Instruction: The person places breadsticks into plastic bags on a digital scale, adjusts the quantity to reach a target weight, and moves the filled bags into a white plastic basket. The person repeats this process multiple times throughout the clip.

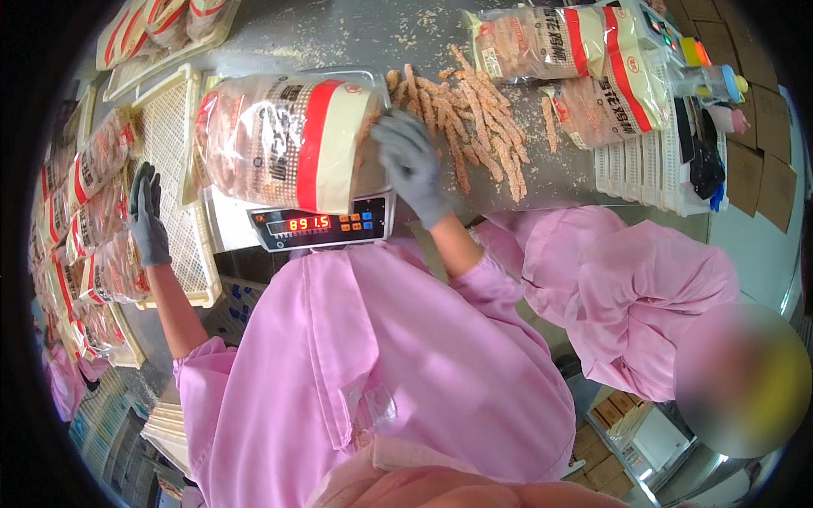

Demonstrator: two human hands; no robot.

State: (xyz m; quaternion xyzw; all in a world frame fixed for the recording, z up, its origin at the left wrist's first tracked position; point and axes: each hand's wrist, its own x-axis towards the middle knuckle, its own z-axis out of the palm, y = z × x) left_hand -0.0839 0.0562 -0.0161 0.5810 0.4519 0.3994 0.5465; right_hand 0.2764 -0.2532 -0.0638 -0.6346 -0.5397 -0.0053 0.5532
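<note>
A filled clear plastic bag (267, 140) with a red band and cream end lies on a digital scale (321, 222), whose red display is lit. My right hand (409, 162), in a grey glove, is at the bag's cream end. It is blurred, and whether its curled fingers hold anything is unclear. Just beyond it, crumb-coated food sticks (486, 120) are heaped on the metal table. My left hand (150, 219), also gloved, is stretched out with nothing seen in it. It is between several packed bags (98, 216) and a cream plastic tray (168, 133).
More filled bags (540, 44) lie at the right, some on a white plastic basket (641, 165). A bottle (708, 82) stands near them. Another person's pink sleeve (635, 273) is close on my right. Crumbs lie over the metal table (356, 44).
</note>
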